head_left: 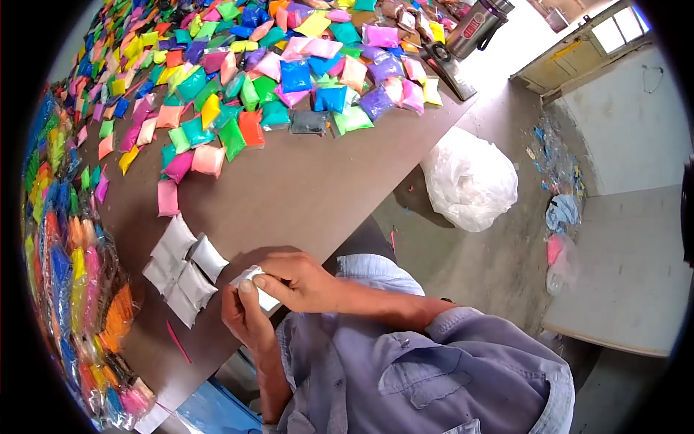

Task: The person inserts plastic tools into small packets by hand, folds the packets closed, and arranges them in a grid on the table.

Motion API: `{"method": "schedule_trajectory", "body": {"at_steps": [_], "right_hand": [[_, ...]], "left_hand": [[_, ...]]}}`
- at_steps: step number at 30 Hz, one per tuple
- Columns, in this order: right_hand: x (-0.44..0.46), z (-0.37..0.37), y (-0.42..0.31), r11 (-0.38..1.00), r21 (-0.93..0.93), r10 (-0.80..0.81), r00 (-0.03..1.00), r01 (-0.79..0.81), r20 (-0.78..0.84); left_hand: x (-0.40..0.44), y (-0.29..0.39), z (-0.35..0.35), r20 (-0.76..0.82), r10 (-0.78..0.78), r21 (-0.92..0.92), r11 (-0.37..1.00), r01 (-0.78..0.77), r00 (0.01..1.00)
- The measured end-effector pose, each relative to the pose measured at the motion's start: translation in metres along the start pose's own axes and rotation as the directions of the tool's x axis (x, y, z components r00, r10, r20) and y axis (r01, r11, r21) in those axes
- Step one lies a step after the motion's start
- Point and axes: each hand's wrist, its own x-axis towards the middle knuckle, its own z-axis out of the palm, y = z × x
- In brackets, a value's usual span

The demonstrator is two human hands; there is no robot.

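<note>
Both of my hands are closed on a small white packet (266,293) at the table's near edge. My left hand (244,307) grips it from the left, thumb on top. My right hand (295,278) pinches it from the other side, covering part of it. Just left of my hands, several similar white packets (191,282) lie together on the brown table (289,188). A thin pink stick (178,341) rests below them.
A large spread of colourful filled packets (289,72) covers the table's far side. Bagged coloured items (79,289) line the left edge. A steel flask (477,27) stands at the far corner near a phone-like dark object (450,71). A white plastic bag (471,181) sits on the floor.
</note>
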Motion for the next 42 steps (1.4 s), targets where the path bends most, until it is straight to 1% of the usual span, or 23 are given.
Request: {"method": "schedule_trajectory", "body": {"at_steps": [1, 3, 4, 5, 6, 8, 9, 11, 12, 14, 19, 20, 22, 25, 28, 29, 32, 36, 38, 39, 40, 41, 42], "right_hand": [[0.0, 0.0, 0.001, 1.0, 0.001, 0.0, 1.0, 0.0, -0.001], [0.001, 0.001, 0.004, 0.995, -0.049, -0.093, 0.995, 0.091, -0.031], [0.001, 0.001, 0.004, 0.994, -0.048, -0.1, 0.995, 0.099, -0.023], [0.001, 0.001, 0.002, 0.996, -0.026, -0.081, 0.995, 0.08, -0.055], [0.003, 0.001, 0.0, 0.998, -0.003, -0.066, 0.995, 0.066, -0.081], [0.003, -0.002, -0.002, 1.0, 0.017, -0.01, 0.998, 0.011, -0.065], [0.002, -0.001, 0.0, 0.999, 0.037, 0.0, 0.997, 0.003, -0.073], [0.002, 0.0, 0.001, 0.998, 0.06, 0.003, 0.998, 0.001, -0.071], [0.002, -0.002, -0.002, 1.0, 0.03, 0.001, 0.998, 0.001, -0.06], [0.002, 0.001, -0.001, 1.0, 0.0, -0.006, 0.999, 0.006, -0.044], [0.003, 0.005, 0.004, 0.999, -0.033, -0.01, 0.999, 0.008, -0.038], [0.004, 0.005, 0.004, 0.999, -0.035, -0.012, 0.999, 0.011, -0.034], [0.004, 0.004, 0.004, 0.999, -0.053, 0.0, 1.0, -0.002, -0.031], [0.002, 0.004, 0.003, 0.998, -0.049, 0.032, 0.998, -0.035, -0.049], [0.0, 0.004, 0.0, 0.995, -0.064, 0.079, 0.996, -0.082, -0.05], [-0.001, 0.004, 0.0, 0.994, -0.072, 0.078, 0.996, -0.082, -0.052], [-0.001, 0.006, -0.001, 0.994, -0.085, 0.06, 0.997, -0.064, -0.041], [0.001, 0.007, 0.0, 0.994, -0.107, 0.008, 1.0, -0.011, -0.027], [-0.001, 0.006, 0.0, 0.995, -0.101, 0.003, 1.0, -0.005, -0.022], [-0.003, 0.006, 0.0, 0.994, -0.097, 0.051, 0.998, -0.054, -0.029], [-0.005, 0.006, 0.001, 0.99, -0.092, 0.101, 0.994, -0.104, -0.036], [-0.005, 0.006, 0.002, 0.99, -0.092, 0.102, 0.994, -0.105, -0.033], [-0.005, 0.007, 0.003, 0.992, -0.048, 0.113, 0.992, -0.116, -0.062]], "left_hand": [[0.0, 0.004, 0.003, -0.027, 0.008, -0.018, 1.0, -0.009, 1.0], [-0.001, 0.005, 0.002, -0.06, 0.018, -0.035, 0.999, -0.02, 0.998], [-0.002, 0.001, -0.001, -0.029, 0.051, 0.021, 0.998, -0.051, 0.998], [-0.003, -0.001, -0.004, -0.002, 0.087, 0.076, 0.993, -0.086, 0.996], [-0.002, 0.0, -0.003, -0.021, 0.1, 0.073, 0.992, -0.099, 0.995], [-0.003, 0.0, -0.002, 0.007, 0.045, 0.006, 0.999, -0.045, 0.999], [-0.004, -0.001, -0.006, 0.028, 0.029, 0.059, 0.998, -0.031, 0.999], [-0.001, -0.002, -0.003, -0.033, 0.041, 0.022, 0.999, -0.04, 0.999], [-0.001, -0.002, -0.001, -0.074, 0.038, -0.013, 0.999, -0.039, 0.997], [-0.001, -0.003, 0.0, -0.098, 0.031, -0.025, 0.999, -0.034, 0.995], [-0.002, -0.002, 0.0, -0.107, 0.087, 0.097, 0.992, -0.077, 0.99], [-0.003, -0.004, -0.002, -0.111, 0.088, 0.095, 0.992, -0.078, 0.99], [-0.005, -0.009, -0.003, -0.087, 0.017, 0.027, 1.0, -0.015, 0.996], [-0.005, -0.008, -0.004, -0.069, 0.04, 0.076, 0.996, -0.035, 0.997], [-0.005, -0.005, -0.005, -0.068, 0.051, 0.068, 0.997, -0.047, 0.996], [-0.005, -0.006, -0.006, -0.06, 0.016, 0.044, 0.999, -0.014, 0.998], [-0.003, -0.004, -0.009, -0.028, 0.045, 0.038, 0.998, -0.044, 0.999], [-0.005, -0.009, -0.012, -0.05, 0.055, 0.009, 0.998, -0.054, 0.997], [-0.008, -0.007, -0.011, -0.069, 0.023, -0.038, 0.999, -0.025, 0.997], [-0.008, -0.005, -0.009, -0.073, 0.023, -0.04, 0.999, -0.026, 0.997], [-0.007, -0.002, -0.007, -0.04, 0.0, -0.093, 0.996, -0.003, 0.999], [-0.006, 0.0, -0.007, -0.007, -0.022, -0.144, 0.989, 0.021, 1.0], [-0.005, -0.001, -0.009, -0.009, -0.023, -0.143, 0.989, 0.022, 1.0]]}}
